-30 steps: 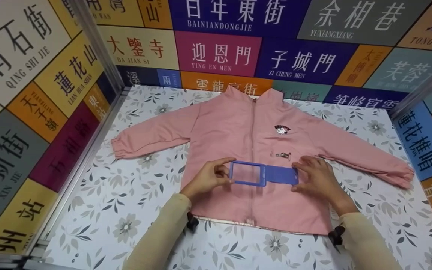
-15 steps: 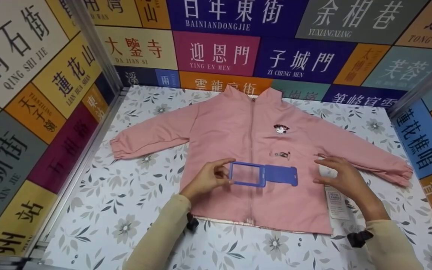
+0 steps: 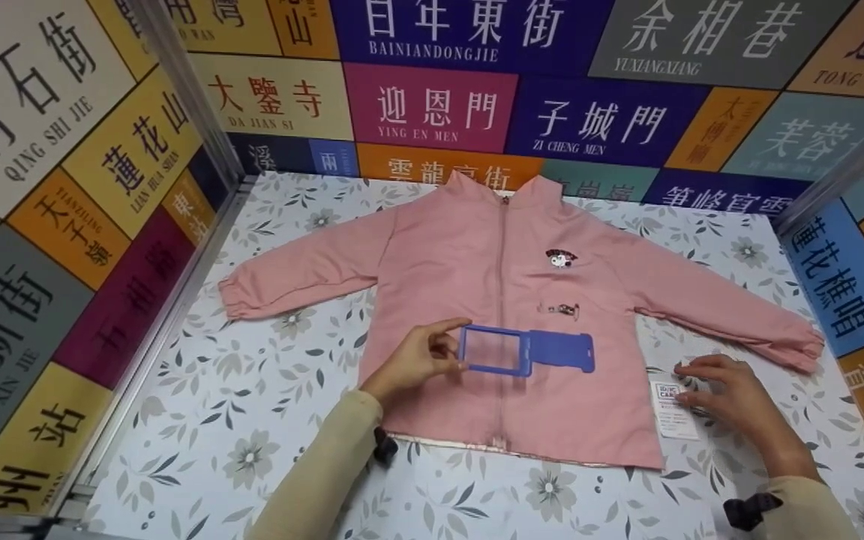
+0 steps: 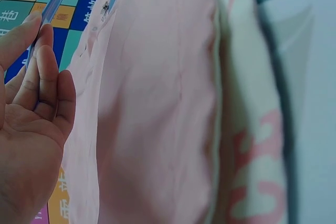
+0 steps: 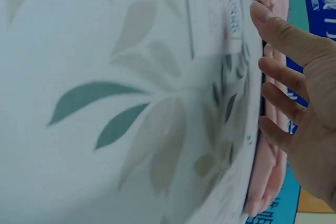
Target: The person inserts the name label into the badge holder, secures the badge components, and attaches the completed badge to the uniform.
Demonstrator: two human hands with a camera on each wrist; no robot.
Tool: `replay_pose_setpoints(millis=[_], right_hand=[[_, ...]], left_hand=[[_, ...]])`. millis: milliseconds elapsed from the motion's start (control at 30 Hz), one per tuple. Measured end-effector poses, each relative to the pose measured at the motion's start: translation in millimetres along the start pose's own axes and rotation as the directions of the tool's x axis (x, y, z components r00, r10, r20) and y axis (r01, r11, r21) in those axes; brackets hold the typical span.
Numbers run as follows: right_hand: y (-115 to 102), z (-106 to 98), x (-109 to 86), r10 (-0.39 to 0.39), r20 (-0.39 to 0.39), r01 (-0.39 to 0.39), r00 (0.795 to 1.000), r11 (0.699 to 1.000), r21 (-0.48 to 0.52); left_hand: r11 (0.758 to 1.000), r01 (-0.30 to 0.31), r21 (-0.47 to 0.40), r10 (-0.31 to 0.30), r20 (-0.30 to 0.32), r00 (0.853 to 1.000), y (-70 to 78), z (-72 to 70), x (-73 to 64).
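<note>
My left hand (image 3: 415, 355) pinches the left edge of a blue card holder (image 3: 563, 351), whose frame and flap lie unfolded over the pink jacket (image 3: 447, 255). Only a thin edge of the holder shows beyond the fingers in the left wrist view. To the right of the jacket's hem lies a white card (image 3: 678, 424) with small print. Over that card's right side is my right hand (image 3: 732, 394), fingers loosely bent and apart, nothing between them. The right wrist view shows the card (image 5: 210, 17) just beyond the thumb, with a gap between.
The jacket lies flat, sleeves spread, with a central zip and a small cartoon badge (image 3: 560, 259) on its chest. Beneath is a white floral tabletop (image 3: 252, 457). Panels with printed place names (image 3: 432, 105) close off the back and both sides.
My right hand has let go of the holder's flap and moved right and down to the white card, which has come into sight. The left hand keeps its grip, almost unmoved.
</note>
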State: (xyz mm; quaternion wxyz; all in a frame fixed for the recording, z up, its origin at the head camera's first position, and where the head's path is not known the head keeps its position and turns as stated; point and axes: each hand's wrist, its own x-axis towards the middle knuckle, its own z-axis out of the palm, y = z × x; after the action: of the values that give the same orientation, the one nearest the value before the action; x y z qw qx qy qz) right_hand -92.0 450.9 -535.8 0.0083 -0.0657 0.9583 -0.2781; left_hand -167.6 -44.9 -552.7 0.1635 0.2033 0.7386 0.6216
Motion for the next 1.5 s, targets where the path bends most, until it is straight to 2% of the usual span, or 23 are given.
replay_pose_setpoints(millis=[133,300,567,833,933,1133,1400,1500], right_hand=[[11.2,1.9,-2.2,0.031,0.009,-0.031,0.999,0.999,0.008],[18.0,5.9,-2.1,0.043,-0.017,-0.043,0.999,0.999,-0.002],[16.3,8.0,-0.5,0.021,-0.028,-0.02,0.999,0.999,0.034],[11.0,5.6,3.1,0.005,-0.024,-0.005,1.0,1.0,-0.015],[11.0,4.7,5.7,-0.002,-0.009,0.002,1.0,1.0,-0.029],[11.6,4.2,11.1,0.048,0.05,-0.047,0.998,0.999,-0.027],[8.6,3.6,12.0,0.097,0.113,-0.104,0.989,0.993,0.058],[7.7,3.8,10.9,0.109,0.099,-0.118,0.989,0.99,0.081]], left_hand=[[1.0,-0.011,-0.001,0.011,0.002,1.0,-0.7,0.3,0.1],[1.0,-0.024,-0.001,0.024,0.007,1.0,-0.8,0.1,-1.1],[0.999,-0.035,0.018,0.034,0.02,0.999,-2.3,-0.8,-1.9],[0.999,-0.036,0.008,0.036,0.017,0.999,-2.9,0.2,-2.5],[1.0,-0.031,0.004,0.031,0.016,0.999,-2.9,0.7,-2.3],[1.0,-0.022,0.002,0.022,0.023,0.999,-1.2,0.6,-2.9],[1.0,-0.031,0.005,0.031,0.029,0.999,-1.9,1.0,-3.4],[1.0,-0.03,0.006,0.03,0.03,0.999,-1.4,1.3,-3.7]])
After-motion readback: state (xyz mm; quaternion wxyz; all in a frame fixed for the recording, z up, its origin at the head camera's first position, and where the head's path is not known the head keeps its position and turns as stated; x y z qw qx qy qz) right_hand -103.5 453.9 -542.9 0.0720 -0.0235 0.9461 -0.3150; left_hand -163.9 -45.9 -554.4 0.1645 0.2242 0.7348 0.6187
